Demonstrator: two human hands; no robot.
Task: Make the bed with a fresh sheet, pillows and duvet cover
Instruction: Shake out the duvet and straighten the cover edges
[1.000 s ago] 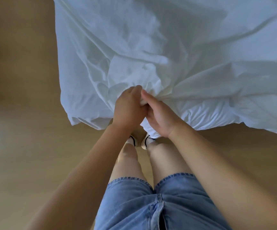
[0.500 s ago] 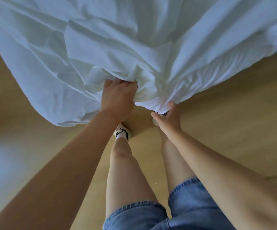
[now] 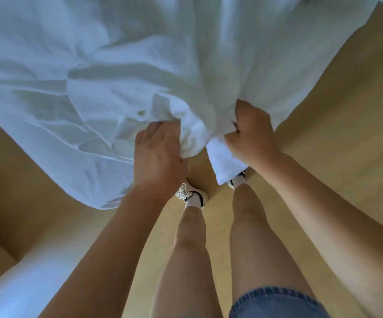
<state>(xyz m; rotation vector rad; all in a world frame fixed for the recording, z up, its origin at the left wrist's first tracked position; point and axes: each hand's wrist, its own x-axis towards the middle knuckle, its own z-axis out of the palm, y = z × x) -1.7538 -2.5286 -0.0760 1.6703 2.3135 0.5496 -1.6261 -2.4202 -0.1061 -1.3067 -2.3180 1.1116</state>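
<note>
A large white duvet cover, crumpled and full of folds, fills the upper half of the head view and hangs over the floor. My left hand grips a bunched fold at its lower edge. My right hand grips the fabric a little to the right, with a short end of cloth hanging below the fist. The two hands are apart by about a hand's width. The bed itself is out of view.
A light wooden floor lies below. My bare legs and white trainers stand right under the hands. A bright patch of light falls on the floor at the lower left.
The cloth has swung left and up across the view. My right hand rose and now grips higher on the fabric, and my hands have moved further apart.
</note>
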